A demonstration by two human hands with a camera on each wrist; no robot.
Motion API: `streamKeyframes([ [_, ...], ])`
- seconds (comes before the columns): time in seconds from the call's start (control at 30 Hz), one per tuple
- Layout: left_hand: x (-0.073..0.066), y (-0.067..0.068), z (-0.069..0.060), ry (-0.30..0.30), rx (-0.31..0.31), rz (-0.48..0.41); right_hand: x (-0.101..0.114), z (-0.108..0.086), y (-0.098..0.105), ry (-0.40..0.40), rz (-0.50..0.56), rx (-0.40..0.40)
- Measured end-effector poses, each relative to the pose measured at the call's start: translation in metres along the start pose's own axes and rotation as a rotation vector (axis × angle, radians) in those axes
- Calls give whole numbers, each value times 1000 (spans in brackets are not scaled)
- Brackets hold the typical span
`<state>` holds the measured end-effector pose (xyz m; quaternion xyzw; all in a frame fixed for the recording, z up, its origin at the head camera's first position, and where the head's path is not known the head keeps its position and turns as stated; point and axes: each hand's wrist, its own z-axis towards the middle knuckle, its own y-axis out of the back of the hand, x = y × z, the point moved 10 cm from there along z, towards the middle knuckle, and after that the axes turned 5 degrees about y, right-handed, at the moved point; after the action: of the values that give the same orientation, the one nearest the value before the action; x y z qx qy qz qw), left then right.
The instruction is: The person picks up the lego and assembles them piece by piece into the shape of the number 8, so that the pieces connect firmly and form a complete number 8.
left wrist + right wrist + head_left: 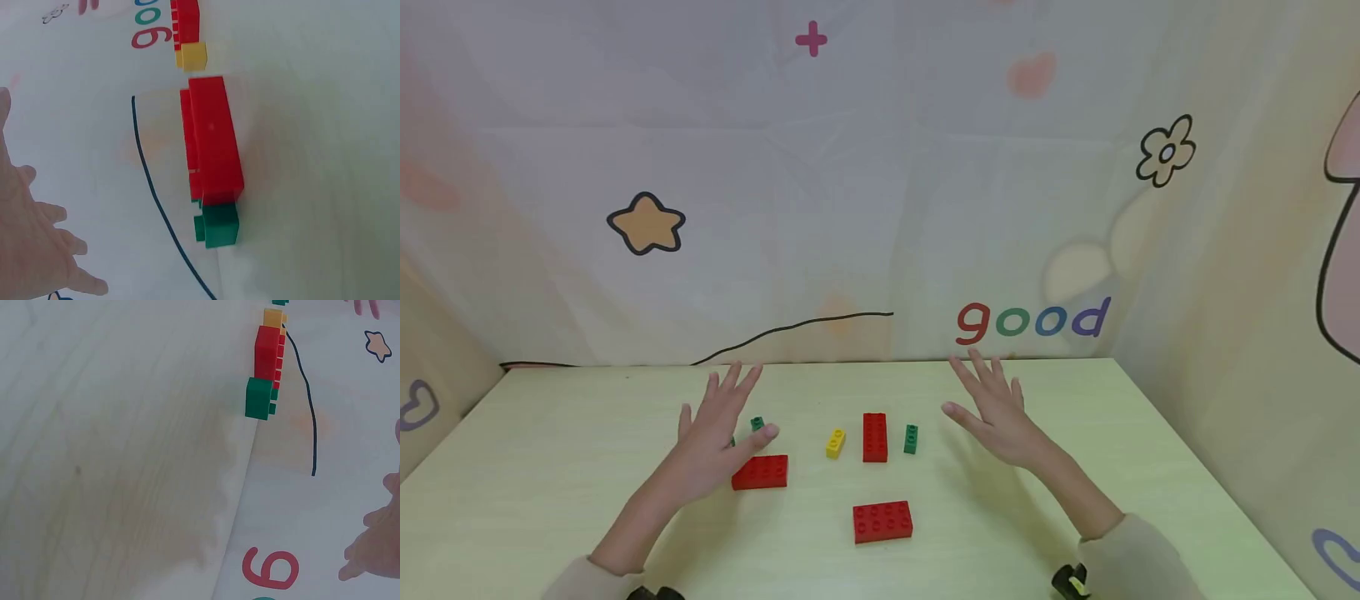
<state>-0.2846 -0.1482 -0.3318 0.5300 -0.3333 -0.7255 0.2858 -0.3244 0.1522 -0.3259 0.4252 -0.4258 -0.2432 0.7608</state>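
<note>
Left hand is hovering nine o'clock of a yellow brick; right hand, three o'clock of a green brick; all fingers spread.

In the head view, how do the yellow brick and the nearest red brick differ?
Size: the yellow brick is much smaller than the nearest red brick.
Studs: the yellow brick has a single row; the red brick has two rows of four.
Pose: the yellow brick's long side points mostly away from the person; the red brick's runs across the table.
Both lie studs up.
</note>
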Motion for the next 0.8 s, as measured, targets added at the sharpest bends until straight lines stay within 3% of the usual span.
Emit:
streamKeyframes([
  [0.27,-11,-18,-5,-42,30,-155,1,5,-11,2,132,7],
  [0.6,-26,-39,-12,-51,104,-351,-2,8,-22,4,287,13],
  [0.8,-36,-55,-14,-13,181,-399,-7,11,-30,-50,356,25],
])
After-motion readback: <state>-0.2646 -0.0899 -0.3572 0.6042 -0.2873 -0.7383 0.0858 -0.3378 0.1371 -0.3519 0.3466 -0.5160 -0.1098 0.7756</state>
